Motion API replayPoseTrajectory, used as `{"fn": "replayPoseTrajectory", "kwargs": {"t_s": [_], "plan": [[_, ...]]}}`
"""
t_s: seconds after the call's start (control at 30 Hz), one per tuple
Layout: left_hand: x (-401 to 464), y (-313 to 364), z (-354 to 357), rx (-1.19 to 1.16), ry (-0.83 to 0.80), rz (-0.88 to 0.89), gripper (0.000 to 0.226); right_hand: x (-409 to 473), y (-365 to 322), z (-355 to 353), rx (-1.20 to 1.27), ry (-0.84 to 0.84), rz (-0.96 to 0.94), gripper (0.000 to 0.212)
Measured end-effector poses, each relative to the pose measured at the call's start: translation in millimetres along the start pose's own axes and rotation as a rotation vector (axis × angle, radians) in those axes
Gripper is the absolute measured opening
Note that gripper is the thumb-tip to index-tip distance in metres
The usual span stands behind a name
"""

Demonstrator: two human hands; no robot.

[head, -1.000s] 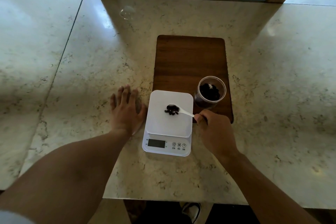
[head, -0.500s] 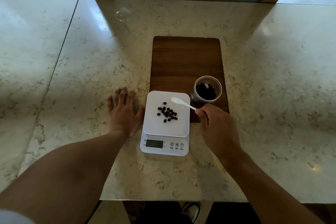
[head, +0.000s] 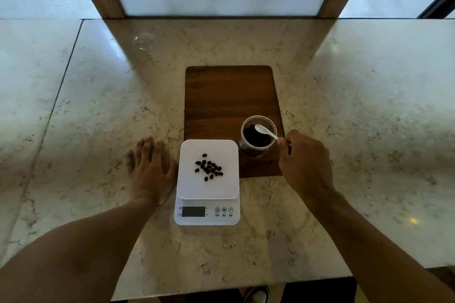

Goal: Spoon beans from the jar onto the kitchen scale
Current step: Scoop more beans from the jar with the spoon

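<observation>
A white kitchen scale (head: 192, 187) sits on the marble counter with several dark beans (head: 209, 168) scattered on its platform. Just right of it a clear jar (head: 258, 136) holding dark beans stands on the near right corner of a wooden board (head: 229, 96). My right hand (head: 304, 162) pinches the handle of a small white spoon (head: 264, 130), whose empty bowl is over the jar's mouth. My left hand (head: 149, 170) lies flat on the counter, fingers spread, touching the scale's left side.
The marble counter (head: 98, 106) stretches wide on both sides, with a seam at the left. A clear round lid-like object (head: 143, 40) lies at the far left. Wooden posts and a white panel close the back. The counter's front edge is near my body.
The spoon tipped its beans onto the scale platform, then my right hand carried the empty spoon rightwards to the jar's mouth. My left hand has stayed put.
</observation>
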State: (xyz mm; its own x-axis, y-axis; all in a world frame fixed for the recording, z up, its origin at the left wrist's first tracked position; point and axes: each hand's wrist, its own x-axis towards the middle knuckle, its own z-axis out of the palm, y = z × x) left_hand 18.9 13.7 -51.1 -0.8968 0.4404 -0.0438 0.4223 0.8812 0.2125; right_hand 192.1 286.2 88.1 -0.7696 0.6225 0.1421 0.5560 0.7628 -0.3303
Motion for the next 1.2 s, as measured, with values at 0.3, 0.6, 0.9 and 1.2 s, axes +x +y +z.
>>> {"fn": "replayPoseTrajectory", "kwargs": {"t_s": [0.3,0.6,0.9,1.2], "plan": [[0.8,2.2,-2.2,-0.022,0.017,0.004,0.078,16.8,-1.4,18.5,-0.108,-0.054,-0.026,0.016],[0.5,0.8,-1.9,-0.013,0.012,0.001,0.076,14.3,9.2,-2.7,-0.099,-0.189,-0.159,0.007],[-0.1,3.6,-3.8,-0.018,0.014,0.005,0.077,34.7,-8.0,-23.8,-0.245,-0.139,-0.101,0.016],[-0.7,5.6,-8.0,-0.016,0.008,0.007,0.081,44.7,-26.0,-20.6,-0.239,-0.355,0.090,0.026]]}}
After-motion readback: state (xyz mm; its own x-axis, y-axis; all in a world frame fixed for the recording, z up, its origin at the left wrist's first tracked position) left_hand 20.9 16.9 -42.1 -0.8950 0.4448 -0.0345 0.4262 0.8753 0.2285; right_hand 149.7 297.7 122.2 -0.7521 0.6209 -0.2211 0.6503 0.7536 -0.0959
